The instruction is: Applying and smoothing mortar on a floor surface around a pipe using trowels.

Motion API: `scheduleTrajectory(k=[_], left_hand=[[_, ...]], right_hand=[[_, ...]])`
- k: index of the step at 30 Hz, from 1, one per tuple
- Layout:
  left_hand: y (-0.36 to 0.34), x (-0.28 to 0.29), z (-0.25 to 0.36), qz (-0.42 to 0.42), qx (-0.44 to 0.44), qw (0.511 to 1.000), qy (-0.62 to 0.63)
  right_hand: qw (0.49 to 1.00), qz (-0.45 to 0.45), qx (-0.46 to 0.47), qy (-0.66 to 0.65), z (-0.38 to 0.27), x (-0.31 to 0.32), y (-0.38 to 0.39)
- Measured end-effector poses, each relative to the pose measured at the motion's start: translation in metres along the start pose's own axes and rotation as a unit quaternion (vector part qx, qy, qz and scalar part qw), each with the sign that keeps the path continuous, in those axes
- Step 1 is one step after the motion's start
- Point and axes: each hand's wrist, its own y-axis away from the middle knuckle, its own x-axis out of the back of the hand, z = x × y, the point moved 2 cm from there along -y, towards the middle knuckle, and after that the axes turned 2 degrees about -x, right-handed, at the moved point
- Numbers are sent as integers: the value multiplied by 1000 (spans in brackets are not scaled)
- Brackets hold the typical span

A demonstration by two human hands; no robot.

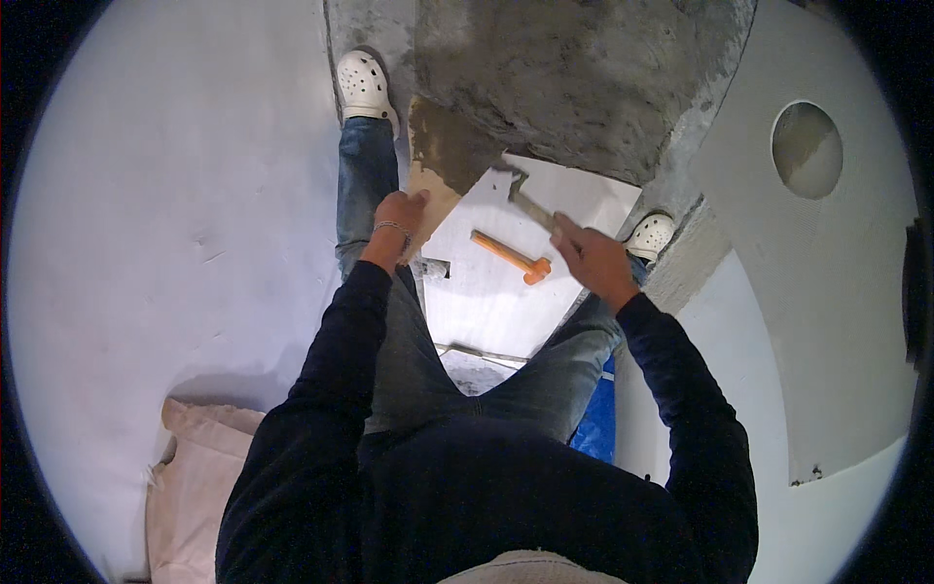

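My left hand [397, 222] grips the left edge of a tile [438, 200], whose tan back is partly covered with wet grey mortar. The fingers of my right hand [593, 258] are closed round the handle of a trowel [533, 206]. Its bent neck and small blade are near the tile's mortared corner, slightly blurred, so I cannot tell whether they touch. Between my legs lies a large white tile [477, 302]. On it rests an orange mallet [508, 255]. A grey flat tool [433, 268], partly hidden, sits beside my left wrist.
Wet grey mortar [574, 78] spreads over the floor ahead. A pale board with a round hole [749, 195] stands at right. My white clogs [365, 83] flank the work. A beige sack [199, 487] lies lower left, and blue sheeting [595, 419] shows behind my right leg.
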Motion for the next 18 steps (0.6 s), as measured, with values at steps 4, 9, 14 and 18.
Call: scheduleTrajectory(k=[4,9,14,18], left_hand=[[39,23,46,16,57,997,40],[57,13,58,25,23,997,68],[71,24,48,135,-25,981,140],[65,19,71,173,-87,968,163]], right_hand=[[998,-14,29,61,24,-37,-9],[994,103,-14,20,79,-50,-87],[807,-137,-241,-520,67,-22,-96],[757,-197,-264,-564,52,1,-81]])
